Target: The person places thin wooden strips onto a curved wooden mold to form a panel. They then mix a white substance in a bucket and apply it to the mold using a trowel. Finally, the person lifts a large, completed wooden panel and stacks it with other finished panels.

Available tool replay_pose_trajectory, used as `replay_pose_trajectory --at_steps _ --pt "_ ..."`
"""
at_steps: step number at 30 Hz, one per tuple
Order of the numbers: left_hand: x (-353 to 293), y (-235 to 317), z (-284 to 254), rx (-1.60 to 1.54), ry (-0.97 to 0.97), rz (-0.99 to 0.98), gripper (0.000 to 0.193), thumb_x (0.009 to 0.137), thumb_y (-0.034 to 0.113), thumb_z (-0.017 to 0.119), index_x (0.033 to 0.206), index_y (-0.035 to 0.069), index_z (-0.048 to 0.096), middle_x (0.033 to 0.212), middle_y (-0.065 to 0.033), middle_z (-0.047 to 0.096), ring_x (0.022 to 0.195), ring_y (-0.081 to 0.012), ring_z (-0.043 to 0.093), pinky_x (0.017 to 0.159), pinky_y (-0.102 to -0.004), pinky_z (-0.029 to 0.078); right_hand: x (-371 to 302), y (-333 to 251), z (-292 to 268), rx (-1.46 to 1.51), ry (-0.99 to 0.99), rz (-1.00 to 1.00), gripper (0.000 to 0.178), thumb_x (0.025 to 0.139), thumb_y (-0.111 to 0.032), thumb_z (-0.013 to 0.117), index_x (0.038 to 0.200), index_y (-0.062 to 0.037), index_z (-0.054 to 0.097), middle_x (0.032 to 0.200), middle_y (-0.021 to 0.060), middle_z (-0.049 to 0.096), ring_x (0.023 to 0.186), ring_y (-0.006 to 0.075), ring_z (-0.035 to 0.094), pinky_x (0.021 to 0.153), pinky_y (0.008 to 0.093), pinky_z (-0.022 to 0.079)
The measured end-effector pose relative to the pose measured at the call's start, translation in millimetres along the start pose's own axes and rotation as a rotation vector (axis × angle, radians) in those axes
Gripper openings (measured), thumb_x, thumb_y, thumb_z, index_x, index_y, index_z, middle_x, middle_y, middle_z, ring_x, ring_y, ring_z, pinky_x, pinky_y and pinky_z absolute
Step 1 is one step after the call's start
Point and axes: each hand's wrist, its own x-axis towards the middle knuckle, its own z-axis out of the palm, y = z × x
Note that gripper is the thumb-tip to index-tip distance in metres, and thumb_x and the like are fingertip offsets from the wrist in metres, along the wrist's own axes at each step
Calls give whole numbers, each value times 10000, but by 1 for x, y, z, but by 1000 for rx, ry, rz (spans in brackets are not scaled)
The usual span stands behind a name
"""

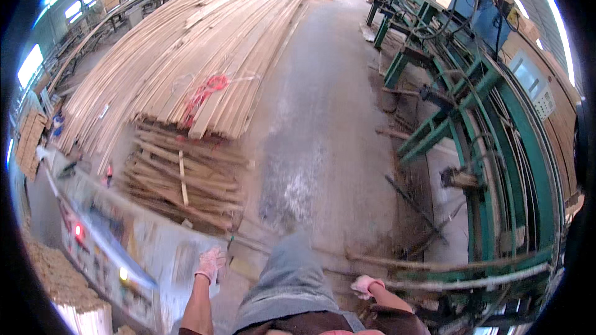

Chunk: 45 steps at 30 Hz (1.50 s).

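My left hand (210, 263), in a pale pink-white work glove, is over the right part of a grey metal tabletop (146, 242). Blur smears its fingers, and contact with the surface cannot be made out. Out to the right of my body is my right hand (367, 286), in a similar glove, beside the near end of a long pale bar (447, 285). Its fingers look bent, but their tips are hidden. Nothing recognisable shows in either hand. Grey cloth (288, 279) covers my front between them.
Long wooden strips (205, 49) lie in a wide stack ahead left, with red strapping (208, 93) on top. Nearer is a pile of shorter sticks (180, 180). A green steel machine frame (472, 105) lines the right. Concrete floor (329, 111) runs between; a dark rod (416, 208) lies by the frame.
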Motion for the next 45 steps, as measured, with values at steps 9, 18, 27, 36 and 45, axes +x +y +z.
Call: replay_pose_trajectory --at_steps 9,18,27,36,45 --pt "198 162 163 1593 -51 638 147 994 259 569 919 147 629 812 -35 683 669 -206 650 591 -424 504 44 -156 -399 182 643 -191 449 941 -386 651 1129 18 711 951 172 747 917 260 732 780 421 578" --pt "382 326 265 1128 -193 -236 234 932 321 611 1030 114 657 914 -132 722 830 -304 704 732 -464 549 -42 -585 -810 -82 677 -713 466 980 -384 581 1239 -5 658 1152 229 729 1086 371 695 955 453 532" --pt "889 775 461 1662 -222 373 402 916 267 634 1298 148 663 1143 -197 735 1039 -419 705 888 -520 572 85 -544 -1056 11 402 61 602 952 -548 540 1231 -48 728 1178 164 756 1177 316 689 910 494 556" --pt "1212 1148 726 1751 -244 487 229 945 220 601 1093 74 697 996 -203 753 891 -348 745 757 -505 598 161 -755 -1553 -300 113 -107 564 997 -496 450 1107 -46 772 1050 143 782 1008 331 744 883 520 557" --pt "1494 1409 885 1545 -371 -129 239 902 291 643 1019 95 714 977 -199 759 913 -394 741 774 -528 587 70 -1196 -2250 614 658 -500 423 994 -384 580 1115 0 709 950 148 758 762 245 707 722 411 563"
